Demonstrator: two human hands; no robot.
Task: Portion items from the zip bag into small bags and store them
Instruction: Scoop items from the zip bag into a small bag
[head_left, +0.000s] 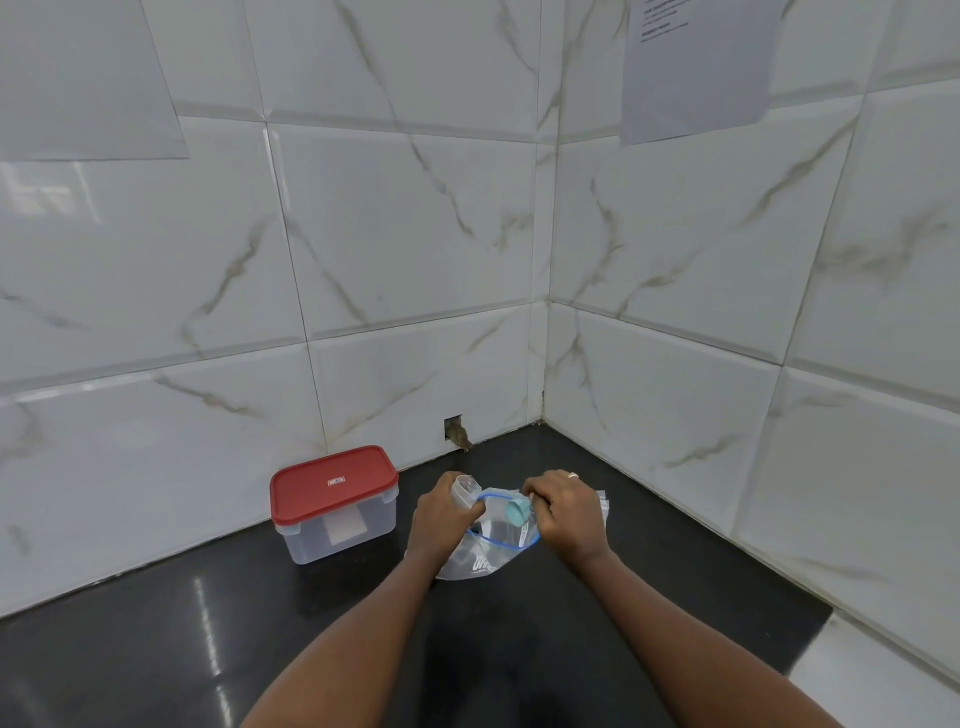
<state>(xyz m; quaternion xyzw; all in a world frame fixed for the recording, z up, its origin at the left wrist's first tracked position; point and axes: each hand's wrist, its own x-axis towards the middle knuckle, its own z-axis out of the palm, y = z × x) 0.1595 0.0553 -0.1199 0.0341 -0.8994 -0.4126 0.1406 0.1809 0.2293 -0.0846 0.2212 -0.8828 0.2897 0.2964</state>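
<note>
Zip bag (483, 558) gapes lower centre between hands: left hand (441, 517) grips a clear piece (464, 491), right hand (566, 512) pinches a teal disc (518, 512).

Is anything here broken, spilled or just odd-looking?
Yes: a small squarish hole is broken out of the bottom edge of a wall tile, just above the black counter, right of the red-lidded container. Rough brown material shows inside. Nothing looks spilled around the zip bag.

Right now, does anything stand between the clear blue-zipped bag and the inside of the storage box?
Yes: the red rectangular lid sits on the clear plastic storage box, left of the clear zip bag.
</note>
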